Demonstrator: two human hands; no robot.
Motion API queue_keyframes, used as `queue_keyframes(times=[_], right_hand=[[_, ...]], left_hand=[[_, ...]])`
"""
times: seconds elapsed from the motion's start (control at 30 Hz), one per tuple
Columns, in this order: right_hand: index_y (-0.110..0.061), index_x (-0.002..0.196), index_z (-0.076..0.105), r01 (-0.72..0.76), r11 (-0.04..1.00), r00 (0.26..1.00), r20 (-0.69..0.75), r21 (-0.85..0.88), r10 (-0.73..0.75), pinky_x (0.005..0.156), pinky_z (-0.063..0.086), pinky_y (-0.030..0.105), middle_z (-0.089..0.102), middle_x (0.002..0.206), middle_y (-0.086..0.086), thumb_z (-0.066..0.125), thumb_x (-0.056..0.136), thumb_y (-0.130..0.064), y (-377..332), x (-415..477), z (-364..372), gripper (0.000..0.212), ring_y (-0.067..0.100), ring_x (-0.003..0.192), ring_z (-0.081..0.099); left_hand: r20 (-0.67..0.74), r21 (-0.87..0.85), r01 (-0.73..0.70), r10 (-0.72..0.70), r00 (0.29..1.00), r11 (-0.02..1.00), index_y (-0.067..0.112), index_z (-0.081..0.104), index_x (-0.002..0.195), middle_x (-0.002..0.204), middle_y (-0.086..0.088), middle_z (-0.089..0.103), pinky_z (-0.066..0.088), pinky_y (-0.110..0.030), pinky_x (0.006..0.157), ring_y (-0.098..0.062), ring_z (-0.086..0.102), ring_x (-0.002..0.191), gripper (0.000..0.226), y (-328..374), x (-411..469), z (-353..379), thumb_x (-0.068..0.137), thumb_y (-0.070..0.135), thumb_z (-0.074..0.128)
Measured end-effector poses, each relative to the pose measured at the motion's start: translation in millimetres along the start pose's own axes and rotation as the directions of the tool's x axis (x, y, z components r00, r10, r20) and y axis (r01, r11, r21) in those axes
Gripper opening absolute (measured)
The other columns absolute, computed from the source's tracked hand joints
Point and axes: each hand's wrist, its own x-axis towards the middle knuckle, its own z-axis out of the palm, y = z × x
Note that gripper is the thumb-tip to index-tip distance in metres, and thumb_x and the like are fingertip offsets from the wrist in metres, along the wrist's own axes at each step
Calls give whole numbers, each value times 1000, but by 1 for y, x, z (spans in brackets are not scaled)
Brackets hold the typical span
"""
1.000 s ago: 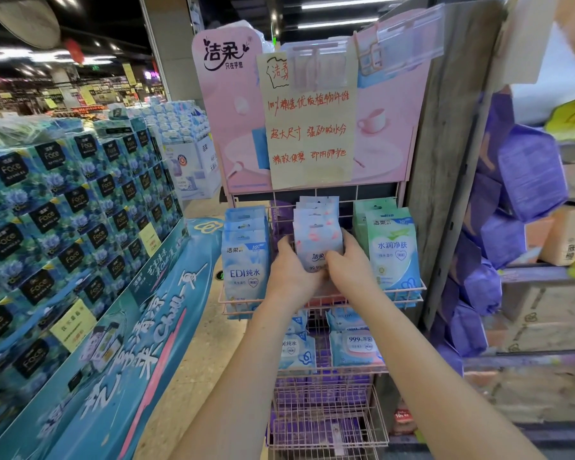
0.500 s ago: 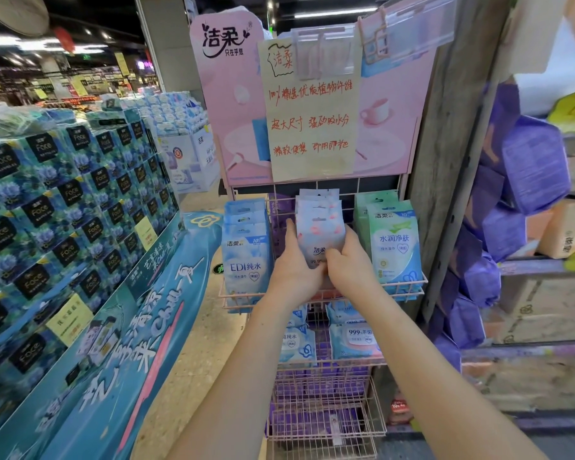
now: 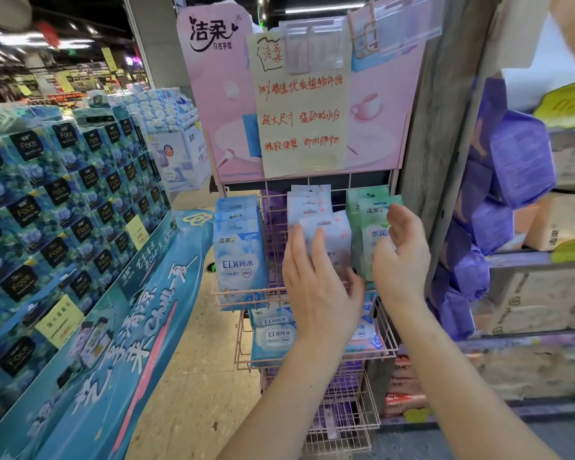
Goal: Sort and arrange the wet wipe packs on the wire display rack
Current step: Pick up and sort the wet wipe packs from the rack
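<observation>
**Desk:** What's around you?

**Me:** A shop aisle. Left of the wire rack (image 3: 233, 294), a sloping stack of blue tissue boxes (image 3: 63, 210) runs alongside me. A strip of bare floor (image 3: 196, 376) lies between it and the rack's left edge, and that is my open room.

**Desk:** And the rack's top basket?

**Me:** Three rows stand upright in it: blue packs (image 3: 238, 254) at the left end, pink packs (image 3: 332, 234) in the middle, green packs (image 3: 367, 234) at the right end. A narrow gap shows between blue and pink, while pink and green sit close together.

**Desk:** Your hands?

**Me:** My left hand (image 3: 316, 287) lies flat against the front of the pink packs, fingers straight, gripping nothing. My right hand (image 3: 400, 260) is spread loosely before the green packs and holds nothing. I cannot tell whether it touches them.

**Desk:** The right side?

**Me:** Tight. A grey wooden post (image 3: 445, 127) stands just beside the rack's right edge, and purple packs (image 3: 518, 167) crowd beyond it.
</observation>
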Motion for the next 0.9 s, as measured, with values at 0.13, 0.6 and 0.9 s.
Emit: queue_keyframes(times=[0.13, 0.6, 0.9], right_hand=[[-12, 139, 56, 24, 997, 1000, 22, -74, -22, 112, 44, 33, 63, 134, 0, 48, 88, 7, 6, 7, -15, 55, 9, 124, 58], [-9, 129, 59, 151, 964, 986, -34, -217, -162, 107, 43, 33, 52, 124, -2, 62, 80, 7, 19, 15, -18, 52, 21, 123, 53], [-9, 154, 36, -103, 967, 991, 58, -231, 119, 117, 37, 44, 47, 151, 10, 63, 85, -8, 30, 32, -20, 74, 25, 140, 45]], left_hand=[[107, 29, 183, -185, 977, 983, 8, 19, 163, 170, -23, 16, 44, -54, 114, -43, 42, 146, 94, -5, 10, 8, 89, 17, 77], [240, 40, 298, -298, 924, 954, 25, 20, 165, 161, -2, 41, 48, -46, 104, -29, 52, 138, 79, -29, 30, 3, 101, 26, 66], [25, -61, 262, -261, 965, 963, 5, 31, 157, 160, -15, 37, 30, -46, 125, -31, 34, 150, 79, 5, 32, -14, 89, 23, 67]])
